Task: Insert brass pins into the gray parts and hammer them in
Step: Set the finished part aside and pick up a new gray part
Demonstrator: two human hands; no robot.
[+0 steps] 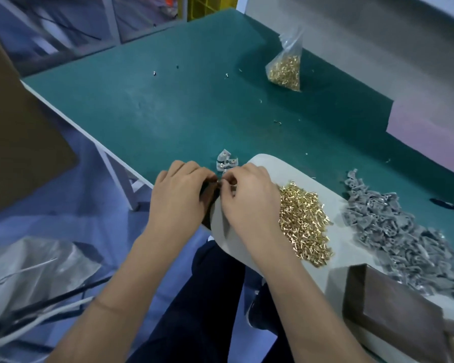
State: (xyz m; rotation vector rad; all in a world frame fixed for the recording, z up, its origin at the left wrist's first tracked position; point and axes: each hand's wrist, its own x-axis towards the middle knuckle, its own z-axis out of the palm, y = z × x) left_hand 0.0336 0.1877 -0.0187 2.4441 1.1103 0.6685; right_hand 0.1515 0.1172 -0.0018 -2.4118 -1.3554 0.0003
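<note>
My left hand (180, 191) and my right hand (249, 197) meet fingertip to fingertip at the near edge of the green table (168, 113). The fingers pinch something small between them; it is hidden, so I cannot tell what it is. Just beyond the fingertips lie two or three gray parts (226, 162) with brass pins in them. A heap of loose brass pins (304, 224) lies on a gray sheet (268, 166) right of my right hand. Further right is a big pile of gray parts (393, 231).
A clear plastic bag of brass pins (285, 69) stands at the far side of the table. A dark wooden block (388, 310) sits at the lower right, with a handle end at the frame's edge. Stray pins dot the table. My dark-trousered legs are below.
</note>
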